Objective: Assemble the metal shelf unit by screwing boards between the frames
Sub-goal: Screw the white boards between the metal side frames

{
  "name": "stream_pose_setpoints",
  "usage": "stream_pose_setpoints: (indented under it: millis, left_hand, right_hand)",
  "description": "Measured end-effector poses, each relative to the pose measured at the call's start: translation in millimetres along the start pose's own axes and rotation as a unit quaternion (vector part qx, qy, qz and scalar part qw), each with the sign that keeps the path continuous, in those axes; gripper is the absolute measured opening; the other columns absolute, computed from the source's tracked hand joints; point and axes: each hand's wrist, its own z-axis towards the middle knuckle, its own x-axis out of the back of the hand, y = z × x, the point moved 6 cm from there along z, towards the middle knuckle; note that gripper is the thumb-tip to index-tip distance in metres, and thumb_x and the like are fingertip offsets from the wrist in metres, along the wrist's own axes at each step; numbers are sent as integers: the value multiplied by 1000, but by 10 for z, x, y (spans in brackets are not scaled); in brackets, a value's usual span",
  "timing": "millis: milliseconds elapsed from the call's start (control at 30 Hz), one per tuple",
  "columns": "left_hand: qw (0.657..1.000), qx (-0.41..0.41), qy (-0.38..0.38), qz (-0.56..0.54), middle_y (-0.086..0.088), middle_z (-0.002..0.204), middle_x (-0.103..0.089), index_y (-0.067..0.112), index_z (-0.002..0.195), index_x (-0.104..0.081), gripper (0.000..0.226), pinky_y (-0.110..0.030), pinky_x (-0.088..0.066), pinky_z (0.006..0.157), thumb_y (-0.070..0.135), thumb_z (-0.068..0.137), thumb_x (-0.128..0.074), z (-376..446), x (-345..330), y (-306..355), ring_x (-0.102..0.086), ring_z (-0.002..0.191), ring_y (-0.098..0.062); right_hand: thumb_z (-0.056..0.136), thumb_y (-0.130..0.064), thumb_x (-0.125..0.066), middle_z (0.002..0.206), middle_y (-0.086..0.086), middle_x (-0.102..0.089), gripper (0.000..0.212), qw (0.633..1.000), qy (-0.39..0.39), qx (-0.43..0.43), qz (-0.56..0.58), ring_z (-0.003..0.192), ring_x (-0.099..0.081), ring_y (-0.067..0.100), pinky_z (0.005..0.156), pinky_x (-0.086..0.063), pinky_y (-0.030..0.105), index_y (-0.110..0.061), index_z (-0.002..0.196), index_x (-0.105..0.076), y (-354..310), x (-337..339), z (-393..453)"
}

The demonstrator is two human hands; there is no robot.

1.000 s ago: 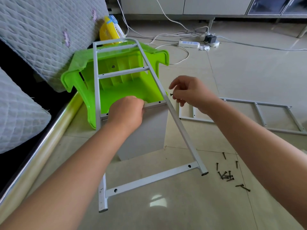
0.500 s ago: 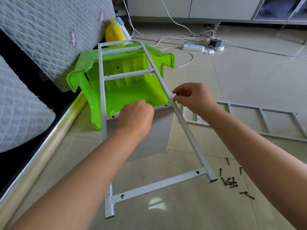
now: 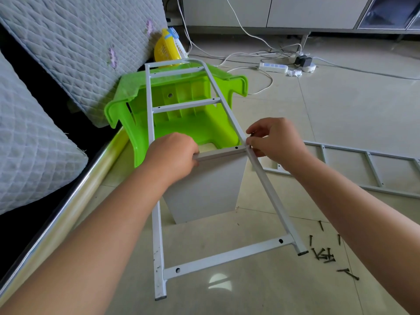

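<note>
Lowered right hand [image 3: 276, 142] now pinches at frame [image 3: 268, 178]; left hand [image 3: 175, 155] grips crossbar [image 3: 221, 153].

frames [image 3: 261, 176]: 2 | board [image 3: 204, 189]: 1 | stool [image 3: 186, 130]: 1 | hands [image 3: 175, 153]: 2

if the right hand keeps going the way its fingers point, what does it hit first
The right hand points left, its fingers already at the frame rail near the crossbar corner. Going on, it would likely meet that rail first, then the green stool behind it, though depth is unclear.
</note>
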Motion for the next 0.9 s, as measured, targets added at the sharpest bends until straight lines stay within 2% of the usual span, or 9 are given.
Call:
stream_pose_setpoints:
  millis: [133, 200, 267, 367, 500, 600, 733, 833, 900]
  left_hand:
    - [1000, 2, -18, -21, -1, 61, -34, 14, 51, -30, 49, -28, -32, 61, 29, 87, -59, 10, 8, -24, -43, 74, -27]
    - [999, 0, -20, -24, -1, 58, -32, 14, 51, -30, 49, -27, -32, 60, 29, 87, -59, 3, 19, -15, -42, 72, -27]
    - [999, -2, -22, -25, 0, 58, -32, 14, 52, -29, 48, -27, -31, 60, 29, 88, -58, -11, 30, -4, -41, 73, -28]
    - [999, 0, -26, -28, 0, 59, -31, 16, 54, -28, 47, -29, -32, 61, 28, 89, -57, -25, 30, -12, -41, 73, -27]
    - [999, -5, -21, -29, 0, 59, -31, 15, 52, -28, 49, -29, -33, 61, 28, 89, -57, -27, 12, -17, -40, 72, -27]
    - [1000, -5, -16, -24, 0, 59, -32, 15, 51, -29, 49, -28, -33, 61, 29, 89, -57, -20, 1, -26, -42, 72, -27]
    - [1000, -6, -15, -13, -3, 59, -33, 13, 51, -30, 49, -27, -30, 59, 30, 89, -56, -15, -14, -32, -42, 72, -28]
    - [1000, -14, -14, -13, -5, 70, -41, 11, 60, -45, 39, -28, -31, 62, 33, 91, -53, -23, -54, -45, -48, 79, -29]
    - [999, -25, -12, -16, -6, 81, -47, 9, 81, -60, 30, -29, -35, 64, 35, 93, -50, -44, -89, -58, -53, 89, -30]
  right_hand:
    - [82, 2, -58, 77, 8, -62, 14, 999, 18, 10, -34, 71, -66, 33, 80, -54, 45, -4, 93, -66, -32, -3, -34]
    - [83, -1, -58, 83, 10, -64, 17, 996, 36, 32, -78, 78, -65, 31, 82, -51, 35, -5, 97, -67, -68, -6, -68]
    - [84, -4, -57, 82, 5, -62, 20, 990, 51, 56, -120, 76, -58, 21, 73, -42, 20, -7, 101, -67, -107, -13, -109]
    - [85, -6, -56, 81, -1, -56, 21, 986, 57, 65, -140, 75, -52, 15, 67, -35, 19, -8, 103, -67, -121, -28, -143]
    - [85, -5, -55, 81, 0, -56, 22, 985, 58, 65, -148, 78, -56, 19, 61, -31, 16, -7, 104, -66, -114, -32, -148]
    - [86, -5, -54, 82, 0, -56, 22, 986, 56, 57, -148, 76, -51, 15, 62, -32, 15, -7, 105, -66, -107, -32, -145]
    - [86, -4, -52, 95, 8, -66, 25, 983, 53, 56, -164, 86, -59, 23, 68, -37, 20, -6, 108, -65, -143, -46, -158]
    - [87, -3, -49, 101, 12, -67, 28, 980, 52, 68, -181, 91, -62, 27, 72, -41, 23, -5, 111, -64, -175, -64, -196]
    - [88, -3, -49, 101, 12, -67, 28, 979, 51, 71, -183, 91, -62, 26, 72, -40, 23, -5, 111, -64, -170, -58, -207]
